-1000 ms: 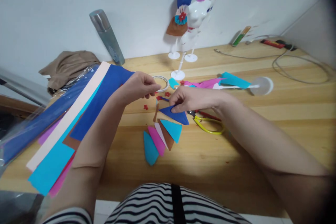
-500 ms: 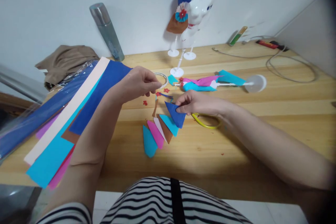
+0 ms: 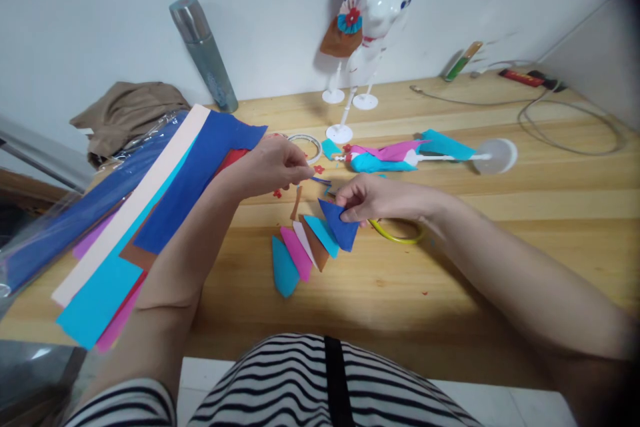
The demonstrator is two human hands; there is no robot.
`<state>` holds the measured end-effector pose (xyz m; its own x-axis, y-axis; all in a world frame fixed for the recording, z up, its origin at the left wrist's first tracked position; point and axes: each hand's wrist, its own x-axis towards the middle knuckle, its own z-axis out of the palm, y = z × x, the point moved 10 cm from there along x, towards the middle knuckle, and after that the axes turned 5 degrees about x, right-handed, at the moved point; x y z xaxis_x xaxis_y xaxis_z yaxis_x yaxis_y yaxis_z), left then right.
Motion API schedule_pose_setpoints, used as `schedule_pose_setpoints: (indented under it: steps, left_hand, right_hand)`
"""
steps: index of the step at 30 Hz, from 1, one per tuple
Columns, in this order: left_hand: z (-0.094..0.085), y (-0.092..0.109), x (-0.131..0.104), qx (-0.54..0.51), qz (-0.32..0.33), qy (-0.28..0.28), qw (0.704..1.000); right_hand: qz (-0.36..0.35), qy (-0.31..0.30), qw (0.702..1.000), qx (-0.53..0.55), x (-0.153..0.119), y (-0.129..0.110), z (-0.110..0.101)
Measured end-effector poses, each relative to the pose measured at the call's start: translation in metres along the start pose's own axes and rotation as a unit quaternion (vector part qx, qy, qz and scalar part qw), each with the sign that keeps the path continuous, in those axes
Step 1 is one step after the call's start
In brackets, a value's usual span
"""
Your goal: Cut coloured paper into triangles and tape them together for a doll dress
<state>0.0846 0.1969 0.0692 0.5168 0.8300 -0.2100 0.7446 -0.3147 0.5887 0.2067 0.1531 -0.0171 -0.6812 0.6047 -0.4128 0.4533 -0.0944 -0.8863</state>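
Observation:
My right hand (image 3: 373, 197) pinches a dark blue paper piece (image 3: 341, 228) with pointed corners between thumb and fingers, just above the table. Left of it, my left hand (image 3: 277, 163) is closed in a pinch; whatever is between its fingertips is too small to make out. A thin blue strip (image 3: 321, 181) lies by those fingertips. Cut pieces fan out below: light blue (image 3: 323, 235), brown (image 3: 314, 240), pale pink (image 3: 303, 240), bright pink (image 3: 296, 253) and teal (image 3: 285, 268). A yellow loop handle (image 3: 397, 238) shows partly under my right wrist.
Coloured sheets (image 3: 175, 193) lie under my left forearm. Behind are a tape roll (image 3: 319, 150), red paper flowers (image 3: 277, 193), a dressed mannequin lying down (image 3: 383, 157) and upright mannequin figures (image 3: 383, 10). A flask (image 3: 205, 57) stands back left; a cable (image 3: 525, 127) curls at right.
My left hand has moved slightly right and down, closer to my right hand and the thin blue strip. My right hand keeps hold of the blue paper piece, which has shifted slightly downward.

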Motion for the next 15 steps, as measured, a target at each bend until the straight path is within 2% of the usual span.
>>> schedule_pose_setpoints:
  steps: [8,15]
  left_hand:
    - [-0.001,0.005,0.0,0.03,0.028,0.004,0.999]
    - [-0.003,0.007,-0.002,0.042,0.036,0.008,0.998]
  right_hand:
    - [0.024,0.0,0.999,-0.031,0.009,-0.001,0.008]
    - [0.002,0.024,0.984,-0.177,0.014,-0.003,0.011]
